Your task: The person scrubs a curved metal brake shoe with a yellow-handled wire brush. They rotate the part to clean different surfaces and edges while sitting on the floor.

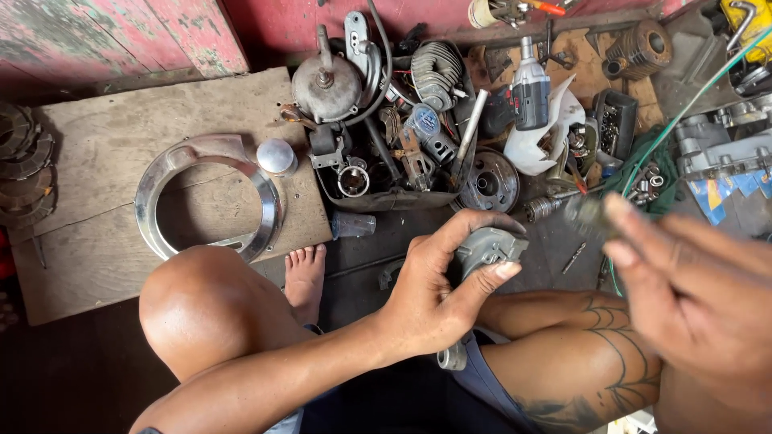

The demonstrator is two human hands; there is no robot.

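My left hand [438,285] grips a grey cast-metal engine part [482,251] above my lap, thumb and fingers wrapped round its upper end; its lower end pokes out under my wrist. At the right, close to the camera and blurred, my right hand [691,293] pinches a small dark metal piece [587,213] between its fingertips, just right of the grey part and apart from it. I sit on the floor with my bare knee [205,301] raised and my foot [305,273] flat on the ground.
A wooden board [96,201] carries a chrome ring cover [205,197] and a round metal cap [277,156]. A dark tray [394,198] holds several engine parts. Beyond it lie a cordless power tool [531,88], a finned cylinder [641,50] and a green hose [683,112].
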